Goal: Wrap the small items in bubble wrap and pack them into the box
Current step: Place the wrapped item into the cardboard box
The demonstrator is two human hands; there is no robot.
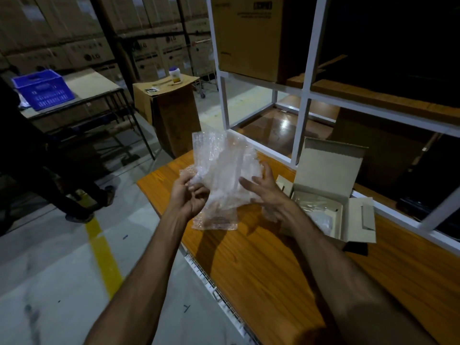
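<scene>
Fingers point(199, 192) pinch crinkly clear bubble wrap point(224, 165); open cardboard box point(331, 195) beside.

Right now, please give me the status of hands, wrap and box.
Left hand pinches wrap, right hand open against it. Wrap held above table. Box open at right, nothing in the way.

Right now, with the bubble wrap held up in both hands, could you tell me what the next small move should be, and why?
Probably close the right hand on the bubble wrap's loose edge. The left hand pinches one side, while the right hand's fingers are spread against the sheet, which hangs crumpled above the table beside the open box.
</scene>
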